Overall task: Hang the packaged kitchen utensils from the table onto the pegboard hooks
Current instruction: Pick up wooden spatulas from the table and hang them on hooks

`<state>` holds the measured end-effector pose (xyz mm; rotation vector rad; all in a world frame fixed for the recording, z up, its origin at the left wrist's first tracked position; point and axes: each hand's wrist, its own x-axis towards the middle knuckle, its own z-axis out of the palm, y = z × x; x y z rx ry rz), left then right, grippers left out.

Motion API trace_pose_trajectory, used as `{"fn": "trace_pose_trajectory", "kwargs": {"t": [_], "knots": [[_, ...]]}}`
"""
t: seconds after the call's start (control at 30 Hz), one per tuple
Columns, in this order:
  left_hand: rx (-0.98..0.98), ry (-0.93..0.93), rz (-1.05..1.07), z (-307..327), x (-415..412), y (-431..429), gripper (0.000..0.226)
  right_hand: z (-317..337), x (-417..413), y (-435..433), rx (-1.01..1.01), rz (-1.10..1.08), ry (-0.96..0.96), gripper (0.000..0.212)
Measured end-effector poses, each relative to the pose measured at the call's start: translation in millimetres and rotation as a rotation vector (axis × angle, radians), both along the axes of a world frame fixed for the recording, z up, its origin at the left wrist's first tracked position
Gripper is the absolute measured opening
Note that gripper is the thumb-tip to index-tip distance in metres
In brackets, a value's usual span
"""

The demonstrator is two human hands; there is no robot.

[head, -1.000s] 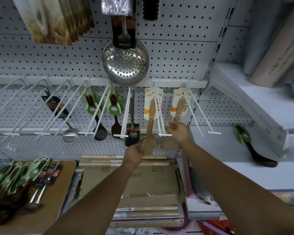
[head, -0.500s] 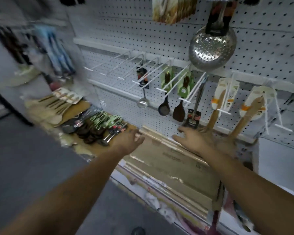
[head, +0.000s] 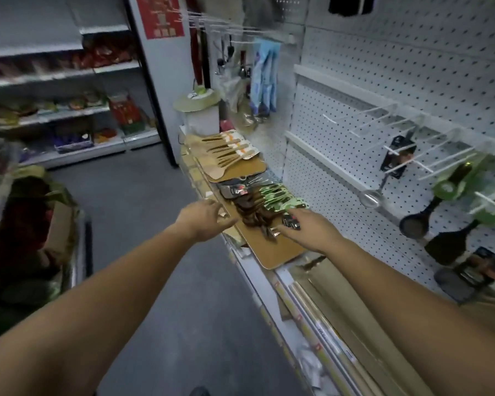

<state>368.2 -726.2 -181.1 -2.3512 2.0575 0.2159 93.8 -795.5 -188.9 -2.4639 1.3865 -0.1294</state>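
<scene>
A wooden table stands along the pegboard wall. On it lie a pile of dark spoons in green card packs, black-carded metal utensils and wooden spatulas in orange-white packs. My right hand reaches over the near end of the pile, fingers stretched out at a black-packed utensil. My left hand hovers at the table's front edge, fingers spread and holding nothing. White hooks carry a hung ladle and dark spoons in green packs.
Rolls and flat cardboard packs lie on the low shelf to the right of the table. A white bin with a round lid stands beyond the table. Grocery shelves line the far side of the grey aisle floor.
The view has swung left from the pegboard to the table. Both hands let go of the hung wooden spatulas and moved down to the utensil pile.
</scene>
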Motion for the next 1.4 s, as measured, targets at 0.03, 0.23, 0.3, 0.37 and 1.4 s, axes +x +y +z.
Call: {"fn": "trace_pose_trajectory", "kwargs": {"t": [0.03,0.23,0.3,0.37,1.4], "knots": [[-0.005,0.004,0.013,-1.6,18.5,-0.8,0.089,-1.4,19.6,-6.6,0.003,0.012,0.013,0.073],[-0.007,0.029,0.046,-15.8,133.9,-32.5,0.094,-5.3,145.1,-51.4,-0.029,0.058,0.096,0.073],[-0.01,0.05,0.049,-17.3,168.2,-49.9,0.093,-5.8,184.9,-65.4,-0.017,0.061,0.116,0.074],[-0.017,0.062,0.04,-18.0,198.3,-65.3,0.091,-5.2,220.5,-79.9,-0.01,0.073,0.13,0.074],[0.063,0.042,-0.038,-49.2,504.4,-440.1,0.092,-50.9,533.8,-456.4,0.061,-0.044,0.123,0.082]]}}
